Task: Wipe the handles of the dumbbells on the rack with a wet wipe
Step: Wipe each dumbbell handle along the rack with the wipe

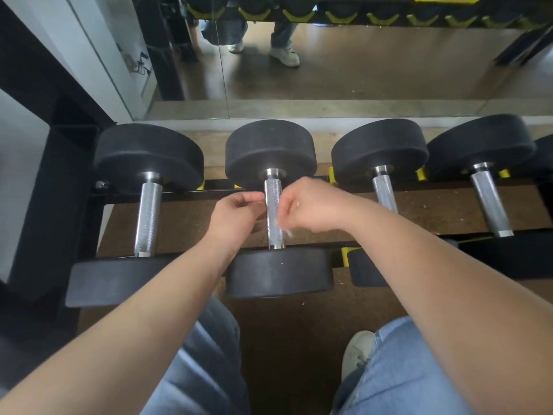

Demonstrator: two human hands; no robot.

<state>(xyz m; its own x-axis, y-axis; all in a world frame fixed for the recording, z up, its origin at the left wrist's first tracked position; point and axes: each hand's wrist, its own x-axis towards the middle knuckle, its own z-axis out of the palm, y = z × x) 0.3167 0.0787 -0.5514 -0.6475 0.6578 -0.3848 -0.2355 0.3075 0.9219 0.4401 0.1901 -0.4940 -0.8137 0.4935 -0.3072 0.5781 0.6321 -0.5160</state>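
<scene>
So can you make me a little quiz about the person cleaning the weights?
1. True or false: both hands are at the handle of the second dumbbell from the left.
2. How many shiny handles can you see on the rack? A) two B) four C) six
3. Fill in: the white scrap peeking out below the right hand is probably the wet ____.

Key: 1 true, the left hand is there too. 2 B. 3 wipe.

Bare forearms [149, 319], blue jeans [398, 369] — pale sneaker [356, 351]
</scene>
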